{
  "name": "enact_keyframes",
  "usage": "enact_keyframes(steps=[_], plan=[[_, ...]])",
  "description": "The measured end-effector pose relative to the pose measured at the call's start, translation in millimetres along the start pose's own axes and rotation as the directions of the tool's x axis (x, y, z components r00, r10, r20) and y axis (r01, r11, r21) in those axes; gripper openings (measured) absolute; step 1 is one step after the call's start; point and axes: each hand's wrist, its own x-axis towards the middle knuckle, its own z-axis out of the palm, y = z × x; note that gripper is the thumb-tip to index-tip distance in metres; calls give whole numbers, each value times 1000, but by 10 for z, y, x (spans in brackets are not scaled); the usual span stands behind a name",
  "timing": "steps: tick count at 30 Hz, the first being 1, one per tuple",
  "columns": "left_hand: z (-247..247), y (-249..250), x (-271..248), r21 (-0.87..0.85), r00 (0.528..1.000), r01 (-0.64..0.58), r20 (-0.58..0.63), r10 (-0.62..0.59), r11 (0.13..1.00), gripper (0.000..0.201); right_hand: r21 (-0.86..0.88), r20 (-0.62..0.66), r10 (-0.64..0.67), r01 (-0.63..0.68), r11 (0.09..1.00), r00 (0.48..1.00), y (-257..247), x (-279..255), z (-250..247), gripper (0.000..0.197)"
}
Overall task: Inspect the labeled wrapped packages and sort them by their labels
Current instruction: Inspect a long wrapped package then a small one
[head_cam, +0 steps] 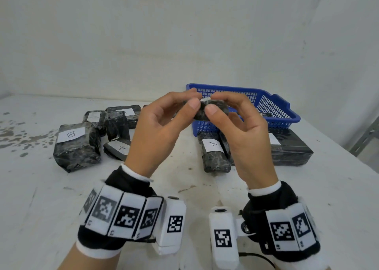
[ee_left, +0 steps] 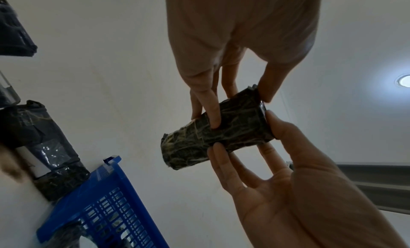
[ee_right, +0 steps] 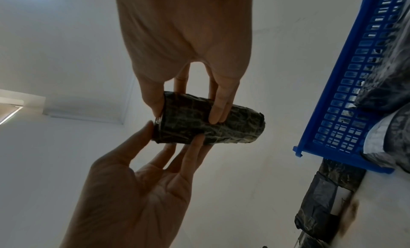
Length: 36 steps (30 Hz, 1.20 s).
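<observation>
Both the left hand point(head_cam: 155, 126) and right hand point(head_cam: 242, 126) pinch a small wrapped package point(head_cam: 211, 110) aloft; it looks light, firm, film-slick; best held by fingertips at its ends.

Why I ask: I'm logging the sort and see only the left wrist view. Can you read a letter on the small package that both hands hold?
Observer: No. In the head view the small package, pinched by the left hand and the right hand, shows only a white edge by the fingertips.
Operator: Are any letters readable on the table?
Observer: Yes. The head view shows the B package, a large one lying at the left.
Operator: And near the basket?
Observer: The A package lies just in front of the blue basket, label up.
</observation>
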Motion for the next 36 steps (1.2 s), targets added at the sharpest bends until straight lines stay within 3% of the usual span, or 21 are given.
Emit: enact_keyframes(steps=[7,11,14,17,24,28,36], plan=[[-12,-22,27,32,992,104,-75,-101,994,22,-47,-6,52,-52,998,999,60,-5,-3,16],[-56,-32,56,-8,974,212,-76,-212,977,52,-46,26,66,-64,997,997,81,-10,14,39],[-47,-12,58,-15,973,221,-63,-221,975,47,-44,46,61,-59,997,997,49,-19,27,63],[-25,-8,46,28,979,199,-56,-197,980,36,-21,1,109,-109,994,994,45,-10,20,72],[-24,-28,44,140,980,182,-109,-168,973,16,-48,-2,141,-141,989,990,45,-2,32,49],[-9,-10,38,137,981,173,-111,-158,975,23,-68,-10,147,-148,987,989,50,-7,23,42],[-12,2,37,188,985,164,-93,-148,969,14,-84,-8,147,-147,986,989,44,4,14,32]])
